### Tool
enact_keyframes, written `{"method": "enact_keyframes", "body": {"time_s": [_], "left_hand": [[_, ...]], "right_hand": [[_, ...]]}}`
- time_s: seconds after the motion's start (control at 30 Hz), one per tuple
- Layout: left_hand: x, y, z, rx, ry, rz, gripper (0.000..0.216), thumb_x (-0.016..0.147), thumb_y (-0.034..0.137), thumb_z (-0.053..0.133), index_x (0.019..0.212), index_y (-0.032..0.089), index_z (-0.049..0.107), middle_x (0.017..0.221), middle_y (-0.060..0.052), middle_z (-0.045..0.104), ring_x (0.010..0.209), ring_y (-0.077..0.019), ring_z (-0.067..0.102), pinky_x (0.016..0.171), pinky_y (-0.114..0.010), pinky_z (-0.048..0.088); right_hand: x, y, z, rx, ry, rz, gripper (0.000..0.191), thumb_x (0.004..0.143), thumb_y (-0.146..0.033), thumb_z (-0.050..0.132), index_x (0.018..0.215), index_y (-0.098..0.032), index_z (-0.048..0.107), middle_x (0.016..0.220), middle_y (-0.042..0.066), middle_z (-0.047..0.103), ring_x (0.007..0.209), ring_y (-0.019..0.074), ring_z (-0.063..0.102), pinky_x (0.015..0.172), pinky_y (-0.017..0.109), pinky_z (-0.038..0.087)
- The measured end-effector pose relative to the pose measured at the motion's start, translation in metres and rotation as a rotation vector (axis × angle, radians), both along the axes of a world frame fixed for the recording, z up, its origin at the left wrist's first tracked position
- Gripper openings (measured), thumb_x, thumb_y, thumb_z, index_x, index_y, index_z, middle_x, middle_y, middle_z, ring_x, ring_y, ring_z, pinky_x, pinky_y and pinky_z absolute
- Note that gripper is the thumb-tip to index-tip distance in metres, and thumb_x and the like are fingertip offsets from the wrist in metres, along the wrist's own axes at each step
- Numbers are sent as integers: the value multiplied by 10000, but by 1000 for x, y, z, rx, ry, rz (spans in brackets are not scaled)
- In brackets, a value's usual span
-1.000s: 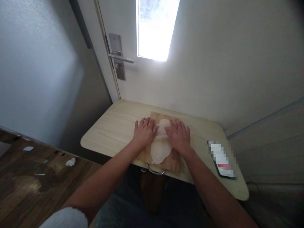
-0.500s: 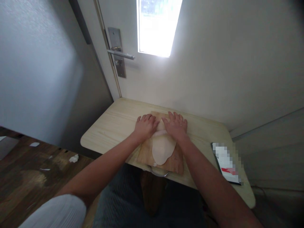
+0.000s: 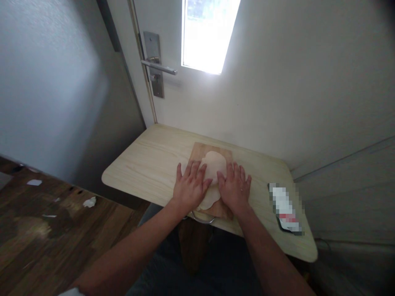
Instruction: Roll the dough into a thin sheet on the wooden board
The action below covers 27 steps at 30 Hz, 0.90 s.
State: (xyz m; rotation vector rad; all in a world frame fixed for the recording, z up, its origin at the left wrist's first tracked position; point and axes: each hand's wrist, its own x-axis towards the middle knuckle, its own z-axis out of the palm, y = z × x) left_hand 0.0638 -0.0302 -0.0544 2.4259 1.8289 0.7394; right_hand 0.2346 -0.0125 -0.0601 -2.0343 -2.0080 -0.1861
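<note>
A flat, pale sheet of dough [image 3: 213, 163] lies on a wooden cutting board [image 3: 197, 150] on a light wood table [image 3: 145, 164]. My left hand [image 3: 190, 188] rests flat on the near left part of the dough, fingers stretched out and slightly apart. Just to its right, my right hand [image 3: 235, 188] lies flat in the same way, covering the board's near right part. Both hands are open and press down side by side. Whether anything is under the palms is hidden. The far half of the dough shows beyond my fingertips.
A phone [image 3: 285, 207] lies on the table to the right of the board. A metal loop handle [image 3: 200, 219] hangs off the board's near edge. Behind the table stands a white door with a lever handle [image 3: 159, 68] and a bright window [image 3: 206, 33]. Paper scraps litter the wooden floor [image 3: 46, 230] at left.
Both hands have slid back toward me along the dough, from its far end to its near end, uncovering the far part.
</note>
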Motion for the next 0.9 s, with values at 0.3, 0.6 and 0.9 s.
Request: {"method": "enact_keyframes", "body": {"time_s": [0.3, 0.6, 0.9], "left_hand": [[-21, 34, 4, -44, 36, -66, 521, 1026, 573, 375, 1421, 264, 517, 1524, -110, 510, 1452, -323, 387, 1223, -634, 170], [-39, 91, 6, -125, 71, -34, 457, 1049, 530, 323, 1272, 266, 622, 1414, -116, 588, 1342, -323, 486, 1146, -674, 255], [-43, 103, 9, -124, 68, -18, 468, 1050, 514, 317, 1230, 215, 629, 1367, -142, 603, 1279, -324, 526, 1107, -589, 330]], "right_hand": [[-16, 41, 7, -17, 5, 24, 580, 1043, -482, 309, 1483, -146, 482, 1530, 224, 468, 1394, 388, 408, 1117, 690, 234], [-35, 96, 17, -144, 88, -38, 662, 1026, -574, 276, 1554, -201, 420, 1594, 164, 408, 1455, 403, 331, 1153, 711, 170], [-43, 117, 15, -98, 89, -33, 698, 1011, -627, 297, 1538, -193, 440, 1563, 177, 444, 1435, 403, 352, 1142, 678, 215]]}}
